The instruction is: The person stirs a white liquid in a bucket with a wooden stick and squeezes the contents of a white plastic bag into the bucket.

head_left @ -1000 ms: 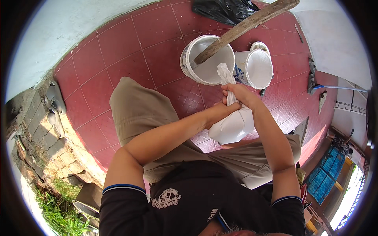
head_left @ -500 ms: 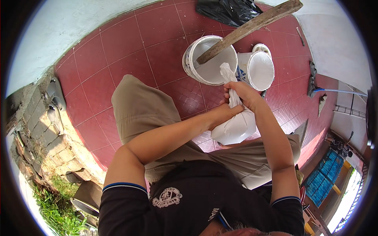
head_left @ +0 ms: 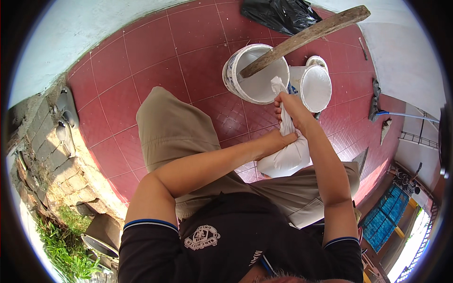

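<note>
Between my knees is a white plastic bag [head_left: 288,160], bulging at the bottom and twisted into a narrow neck at the top. My left hand [head_left: 276,144] is closed round the base of the neck, just above the full part. Higher up, my right hand [head_left: 292,109] grips the twisted neck, and its loose end sticks out past the fingers. Just beyond my hands stands a white bucket [head_left: 230,75] with a wooden plank [head_left: 306,40] leaning in it. What the bag holds is hidden.
A second white bucket [head_left: 316,89] stands right of the first, with a smaller white container [head_left: 317,61] behind it. A black plastic bag [head_left: 283,14] lies at the back on the red tiled floor [head_left: 153,42]. At the right are a blue-handled tool [head_left: 406,114] and a wall [head_left: 396,52].
My right hand has shifted slightly up along the twisted neck, away from my left hand, and more of the neck shows between them. The whole view has shifted a little.
</note>
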Demonstrator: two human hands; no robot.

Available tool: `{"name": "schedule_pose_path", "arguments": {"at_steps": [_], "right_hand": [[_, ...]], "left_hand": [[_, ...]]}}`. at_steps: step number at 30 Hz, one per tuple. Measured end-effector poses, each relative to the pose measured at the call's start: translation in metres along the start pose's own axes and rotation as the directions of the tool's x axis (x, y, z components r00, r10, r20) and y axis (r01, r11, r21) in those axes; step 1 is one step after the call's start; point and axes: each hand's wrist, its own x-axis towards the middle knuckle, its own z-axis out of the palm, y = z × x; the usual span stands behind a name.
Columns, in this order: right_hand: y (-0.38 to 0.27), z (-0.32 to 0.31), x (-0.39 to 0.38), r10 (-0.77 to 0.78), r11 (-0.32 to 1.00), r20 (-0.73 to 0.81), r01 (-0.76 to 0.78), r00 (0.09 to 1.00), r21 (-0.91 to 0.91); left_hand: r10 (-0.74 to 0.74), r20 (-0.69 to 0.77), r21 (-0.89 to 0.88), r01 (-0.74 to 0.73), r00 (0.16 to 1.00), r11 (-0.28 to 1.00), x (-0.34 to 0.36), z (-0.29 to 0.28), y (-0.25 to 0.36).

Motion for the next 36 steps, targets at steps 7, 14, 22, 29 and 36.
{"name": "schedule_pose_path", "arguments": {"at_steps": [7, 14, 22, 29, 36], "right_hand": [[0.001, 0.010, -0.005, -0.083, 0.995, -0.015, 0.082, 0.996, -0.048], [0.003, 0.009, 0.000, -0.134, 0.975, -0.014, 0.129, 0.991, -0.181], [0.000, 0.008, -0.004, -0.168, 0.957, 0.000, 0.163, 0.986, -0.241], [0.007, 0.000, 0.011, -0.172, 0.966, 0.026, 0.174, 0.985, -0.193], [0.006, -0.003, 0.017, -0.163, 0.974, 0.083, 0.174, 0.983, -0.148]], "left_hand": [[-0.051, -0.004, -0.006, 0.051, 0.999, 0.999, -0.007, 0.003, 0.009], [-0.033, -0.035, -0.017, 0.032, 0.999, 0.999, -0.005, 0.005, 0.004], [-0.056, -0.030, -0.019, 0.055, 0.998, 0.998, -0.006, 0.009, 0.004], [-0.013, -0.003, -0.034, 0.013, 1.000, 0.999, -0.001, 0.010, -0.003], [-0.066, 0.005, -0.081, 0.066, 0.998, 0.995, -0.002, 0.010, 0.002]]}}
